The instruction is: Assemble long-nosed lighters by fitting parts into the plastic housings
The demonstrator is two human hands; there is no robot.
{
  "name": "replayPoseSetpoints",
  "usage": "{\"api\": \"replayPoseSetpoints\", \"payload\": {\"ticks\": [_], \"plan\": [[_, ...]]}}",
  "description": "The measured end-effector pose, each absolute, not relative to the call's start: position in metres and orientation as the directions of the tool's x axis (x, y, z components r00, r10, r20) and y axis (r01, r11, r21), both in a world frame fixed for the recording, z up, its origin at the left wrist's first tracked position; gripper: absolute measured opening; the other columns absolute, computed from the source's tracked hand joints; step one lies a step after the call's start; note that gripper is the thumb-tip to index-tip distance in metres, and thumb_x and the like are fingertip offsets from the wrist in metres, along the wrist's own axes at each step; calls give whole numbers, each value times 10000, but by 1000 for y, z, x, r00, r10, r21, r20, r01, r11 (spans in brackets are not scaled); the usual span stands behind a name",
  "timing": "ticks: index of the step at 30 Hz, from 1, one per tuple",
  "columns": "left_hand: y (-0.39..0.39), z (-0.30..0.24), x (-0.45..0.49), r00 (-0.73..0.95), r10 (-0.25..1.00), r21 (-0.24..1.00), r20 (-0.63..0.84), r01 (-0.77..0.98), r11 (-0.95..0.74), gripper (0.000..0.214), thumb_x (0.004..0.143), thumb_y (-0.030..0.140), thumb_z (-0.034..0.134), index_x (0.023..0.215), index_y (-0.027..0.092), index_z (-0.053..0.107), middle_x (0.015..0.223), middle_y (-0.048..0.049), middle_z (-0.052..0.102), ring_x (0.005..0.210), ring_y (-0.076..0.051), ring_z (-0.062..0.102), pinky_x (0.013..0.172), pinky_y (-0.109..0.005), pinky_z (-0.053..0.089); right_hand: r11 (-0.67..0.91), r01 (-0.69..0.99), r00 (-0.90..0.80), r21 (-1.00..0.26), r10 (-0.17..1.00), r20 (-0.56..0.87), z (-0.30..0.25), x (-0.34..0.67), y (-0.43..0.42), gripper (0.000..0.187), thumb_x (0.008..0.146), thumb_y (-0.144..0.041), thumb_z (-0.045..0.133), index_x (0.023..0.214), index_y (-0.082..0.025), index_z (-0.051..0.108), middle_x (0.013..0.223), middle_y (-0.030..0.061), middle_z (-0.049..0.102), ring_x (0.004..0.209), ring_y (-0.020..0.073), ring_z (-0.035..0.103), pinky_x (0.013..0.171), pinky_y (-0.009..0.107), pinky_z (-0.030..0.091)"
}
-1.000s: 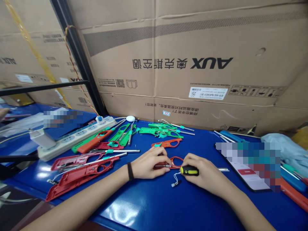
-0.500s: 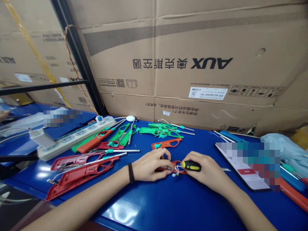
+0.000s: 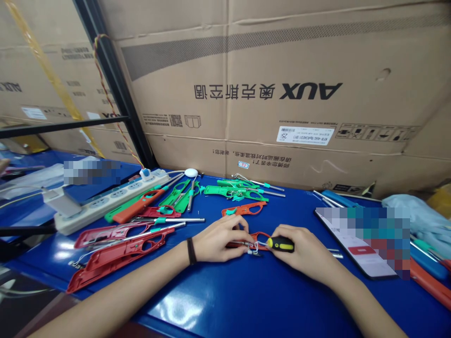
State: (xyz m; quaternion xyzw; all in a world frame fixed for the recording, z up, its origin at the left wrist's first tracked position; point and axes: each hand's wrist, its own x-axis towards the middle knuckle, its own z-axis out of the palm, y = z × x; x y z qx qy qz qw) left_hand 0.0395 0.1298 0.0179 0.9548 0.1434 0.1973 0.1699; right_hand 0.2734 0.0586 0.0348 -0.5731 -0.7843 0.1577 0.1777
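My left hand (image 3: 221, 238), a dark band at its wrist, is closed on a red gas-lighter casing (image 3: 261, 240) on the blue table. White wires (image 3: 256, 245) with a small connector stick out of the casing beside the fingertips. My right hand (image 3: 299, 244) is closed around a short black-and-yellow screwdriver (image 3: 282, 243). Its shaft points left into the casing among the wires; the tip is too small to make out. A silver tube end (image 3: 336, 254) shows beyond the right hand. An orange lighter half (image 3: 244, 209) lies just behind my hands.
Red lighter parts (image 3: 120, 251) lie at left, green lighter parts (image 3: 232, 191) at the back. A white power strip (image 3: 112, 201) stands behind the red ones. On the right are a phone (image 3: 355, 253) and a blue lighter (image 3: 340, 198). A large cardboard box (image 3: 246, 56) walls the back.
The casing has turned slightly in my left hand, and the wires and connector have shifted a little left. The silver tube end at right sits slightly lower. The screwdriver has barely moved.
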Motion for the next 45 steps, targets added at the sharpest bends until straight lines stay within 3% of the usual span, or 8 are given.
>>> {"api": "replayPoseSetpoints", "payload": {"ticks": [11,17,21,24,28,34,38,45], "plan": [[126,18,42,826,412,333,385,292,-896,288,823,463,631,921,193,644,988,-49,606,884,-174,580,787,-270,432,312,857,-280,-410,950,137,31,270,60,80,777,-200,564,787,-227,639,804,8,651,724,182,616,657,262,432],[127,17,42,789,463,389,403,310,-867,349,801,438,667,1024,191,562,982,-34,642,880,-176,606,778,-271,446,286,846,-248,-450,958,143,29,269,61,88,808,-226,558,833,-236,642,849,7,682,759,191,637,671,270,439],[127,17,42,781,470,393,412,312,-865,322,888,350,578,1172,213,510,1033,-40,637,924,-172,598,819,-279,444,298,846,-263,-442,955,140,30,269,60,110,814,-221,538,847,-238,642,865,3,672,768,188,633,675,279,438],[127,17,42,799,437,373,412,290,-881,175,933,301,508,1060,212,589,1010,-41,631,920,-162,587,819,-268,430,306,850,-272,-429,952,141,32,268,59,113,812,-218,538,849,-240,642,870,-1,661,772,186,629,668,280,433],[124,19,44,780,454,370,431,306,-877,165,929,304,504,936,186,619,952,-42,614,888,-164,566,820,-289,397,312,839,-268,-446,950,160,32,268,59,106,825,-230,550,849,-246,653,861,-6,670,760,174,630,680,269,437],[122,19,47,726,512,450,460,306,-839,162,930,266,506,854,172,614,872,-19,620,848,-146,555,838,-297,356,312,807,-251,-502,950,187,32,267,58,180,802,-441,629,820,-264,654,828,-23,705,726,173,641,651,257,432],[123,17,47,722,528,465,448,316,-827,168,932,262,507,849,169,621,870,-13,617,850,-141,556,836,-290,356,322,804,-281,-500,947,158,32,266,56,61,802,-291,617,832,-274,668,856,-34,722,766,175,657,665,252,429],[130,12,43,739,481,337,472,352,-873,186,911,327,558,1015,251,691,923,-21,589,887,-154,548,810,-288,363,318,822,-288,-472,948,136,33,266,57,158,752,-174,600,850,-279,665,897,-40,722,811,187,662,693,269,442]]}}
